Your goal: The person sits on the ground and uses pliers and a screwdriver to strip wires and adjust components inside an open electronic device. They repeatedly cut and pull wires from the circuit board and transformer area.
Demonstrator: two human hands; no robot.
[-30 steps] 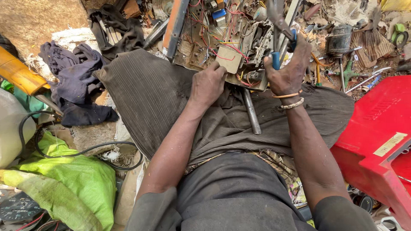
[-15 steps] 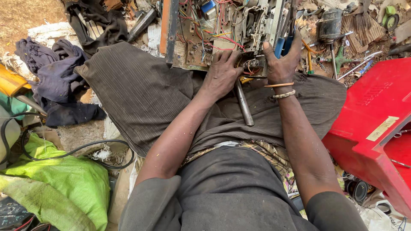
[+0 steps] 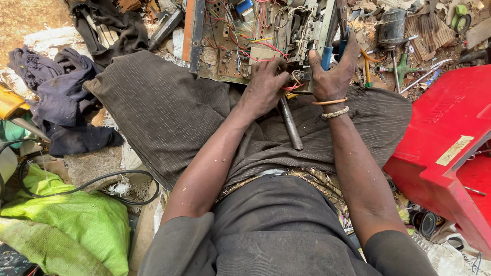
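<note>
An old electronics chassis [image 3: 240, 36] full of red and yellow wires rests on my lap against the dark striped cloth [image 3: 163, 112]. My left hand [image 3: 263, 87] grips its near edge, fingers curled over a beige part. My right hand [image 3: 332, 71] is closed around blue-handled pliers [image 3: 327, 53] whose jaws reach into the chassis. Two bangles circle my right wrist. A grey metal rod [image 3: 290, 122] lies on my lap between the forearms.
A red plastic casing [image 3: 450, 148] sits at right. Scrap parts, a small motor [image 3: 391, 28] and wires lie at top right. Dark clothes [image 3: 56, 92] are heaped at left, with a green sack [image 3: 76, 225] and black cable [image 3: 92, 184] below.
The view has drifted so the chassis sits higher. My left hand slid from the beige part's top down to the chassis edge; my right hand kept the pliers and moved closer in.
</note>
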